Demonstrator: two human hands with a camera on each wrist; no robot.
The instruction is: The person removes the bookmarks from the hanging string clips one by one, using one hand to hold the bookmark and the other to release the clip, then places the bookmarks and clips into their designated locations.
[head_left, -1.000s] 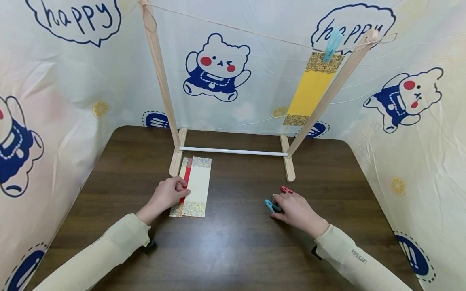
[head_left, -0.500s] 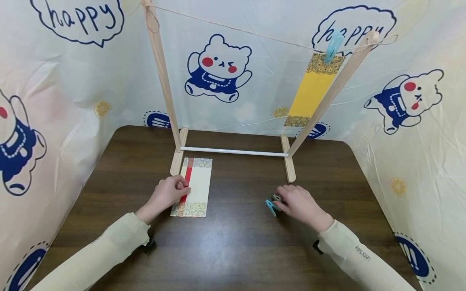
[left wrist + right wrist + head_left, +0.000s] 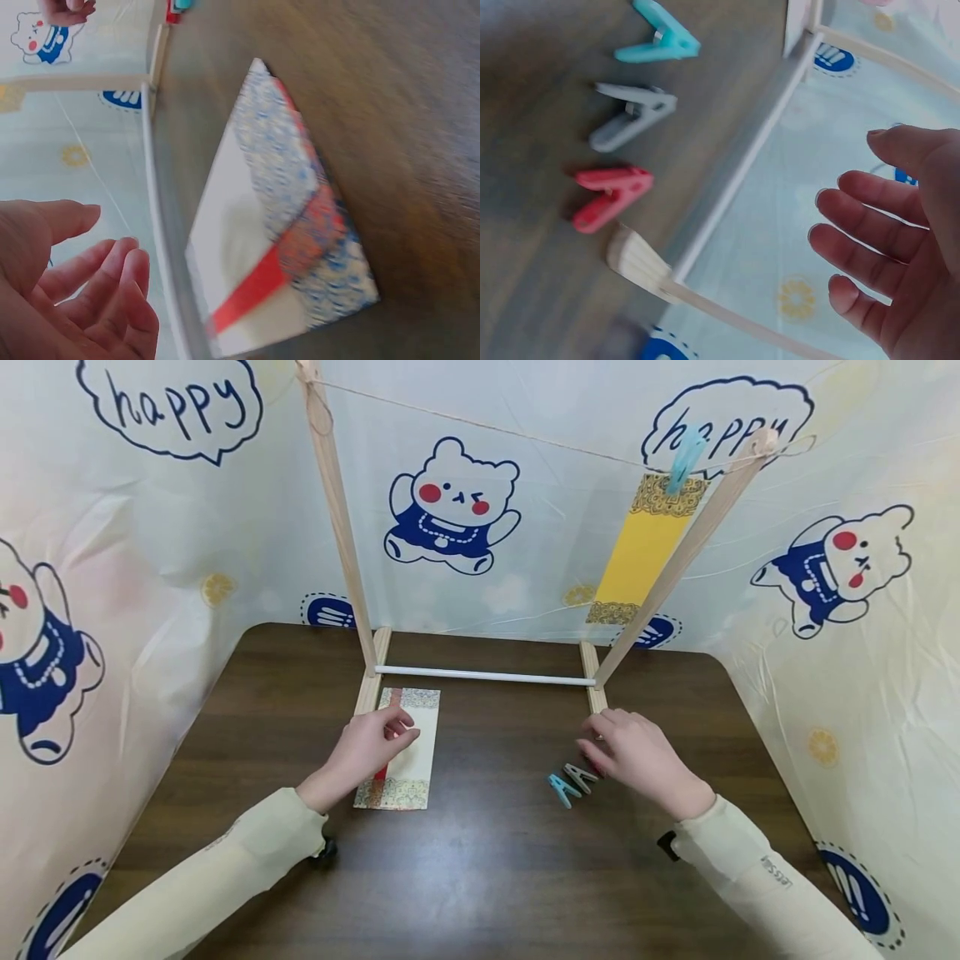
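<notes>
The fingers (image 3: 862, 199) of the right hand (image 3: 637, 752) are spread a little and loose, and they hold nothing. The hand hangs just above three clothespins on the brown table (image 3: 487, 860). The red pin (image 3: 613, 196) lies nearest the hand, the grey pin (image 3: 580, 775) is next to it, and the blue pin (image 3: 558, 789) is the one farthest out; the three lie side by side in a short row. The fingers (image 3: 112, 274) of the left hand (image 3: 371, 747) are also relaxed and a bit apart, holding nothing. This hand floats over the near half of a stack of paper strips (image 3: 408, 735), cream on top with a red one peeking out and patterned ends. The stack lies flat on the table, just beside the left foot of a wooden drying frame (image 3: 337, 527). A string (image 3: 487, 425) runs across the top of the frame. A yellow strip (image 3: 637, 552) hangs from the string, held by a light blue peg (image 3: 684, 456). A cloth with bears (image 3: 450, 502) stands all around the table.
</notes>
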